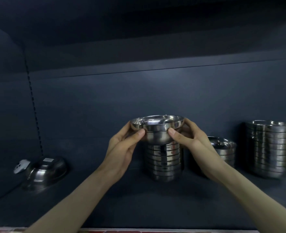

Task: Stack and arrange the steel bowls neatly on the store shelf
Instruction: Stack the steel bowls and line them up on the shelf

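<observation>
I hold a steel bowl (157, 130) upright between both hands, just above a tall stack of steel bowls (164, 161) in the middle of the dark shelf (105, 199). My left hand (122, 148) grips the bowl's left side, thumb on its front wall. My right hand (191, 142) grips the right side the same way. The bowl's base sits at the stack's top; whether it touches is unclear. A short stack (224, 148) stands to the right, partly hidden behind my right wrist. A taller stack (271, 148) stands at the far right.
An upturned steel bowl (46, 172) with a label lies at the left of the shelf, next to a small white object (21, 166). The shelf's back panel rises behind, and another shelf board hangs overhead. A red strip (138, 231) runs along the shelf's front edge.
</observation>
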Available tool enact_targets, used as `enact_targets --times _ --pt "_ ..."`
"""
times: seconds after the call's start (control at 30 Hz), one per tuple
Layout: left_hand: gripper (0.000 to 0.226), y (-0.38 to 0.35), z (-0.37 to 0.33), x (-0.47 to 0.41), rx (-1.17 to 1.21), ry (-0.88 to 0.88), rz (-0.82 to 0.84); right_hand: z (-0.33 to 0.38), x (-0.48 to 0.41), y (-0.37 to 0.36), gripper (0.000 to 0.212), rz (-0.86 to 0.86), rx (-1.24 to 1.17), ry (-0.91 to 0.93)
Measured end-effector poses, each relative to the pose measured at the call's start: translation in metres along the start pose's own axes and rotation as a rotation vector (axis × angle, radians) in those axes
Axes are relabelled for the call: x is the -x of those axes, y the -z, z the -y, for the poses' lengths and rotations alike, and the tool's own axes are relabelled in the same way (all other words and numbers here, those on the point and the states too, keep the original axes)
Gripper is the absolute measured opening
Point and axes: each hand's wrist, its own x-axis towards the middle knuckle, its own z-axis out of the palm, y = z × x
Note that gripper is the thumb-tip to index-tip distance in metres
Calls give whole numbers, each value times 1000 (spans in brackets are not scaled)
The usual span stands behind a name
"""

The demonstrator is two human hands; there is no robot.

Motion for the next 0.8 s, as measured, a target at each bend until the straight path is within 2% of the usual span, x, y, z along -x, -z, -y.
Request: enact_targets --times 0.07,0.13,0.33,0.5,0.57,0.67,0.8 --pt "45 -4 1 -12 -9 -18 1 -3 -10 4 71 -26 -11 19" --pt "48 -7 2 -24 -27 -44 4 -6 -20 8 71 -42 -13 39" --pt "73 -8 11 -62 -78 -80 -18 -16 -52 23 51 -19 41 43" --pt "75 -4 30 -80 -68 -66 -60 -29 -70 31 36 10 85 -11" --pt "72 -4 36 -83 -90 -47 -67 -32 -73 32 28 17 100 -30" --pt "46 -3 45 -81 -165 -15 -61 -40 -75 35 22 24 131 -54" --pt "27 -2 55 -76 -212 -27 -78 -53 -74 36 40 33 190 -74"
